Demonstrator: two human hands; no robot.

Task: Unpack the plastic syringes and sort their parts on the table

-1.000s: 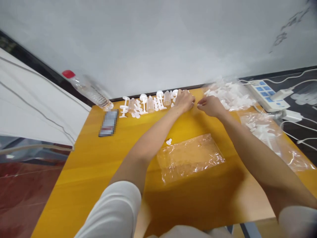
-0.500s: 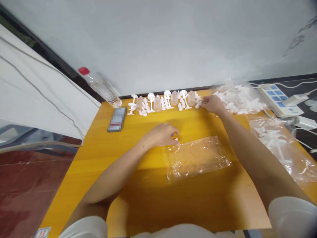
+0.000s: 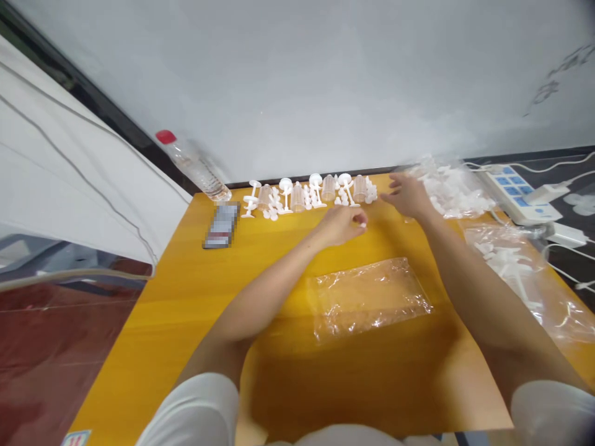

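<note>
A row of small white plastic parts and clear cups [image 3: 310, 192] lines the far edge of the yellow table [image 3: 186, 297]. My left hand [image 3: 343, 224] hovers just in front of that row, fingers curled around a small white piece [image 3: 361, 224]. My right hand [image 3: 409, 196] is at the right end of the row with its fingers spread, beside a heap of white plastic parts [image 3: 453, 189]. An empty clear plastic bag [image 3: 369, 297] lies flat on the table between my forearms.
A water bottle with a red cap [image 3: 193, 164] and a phone [image 3: 222, 225] are at the back left. A power strip [image 3: 523, 192] with cables sits at the right. Another clear bag holding white parts [image 3: 525, 272] lies along the right edge.
My left hand picked the small white piece up from beside the bag and carried it toward the row. My right hand lifted off the row and spread its fingers.
</note>
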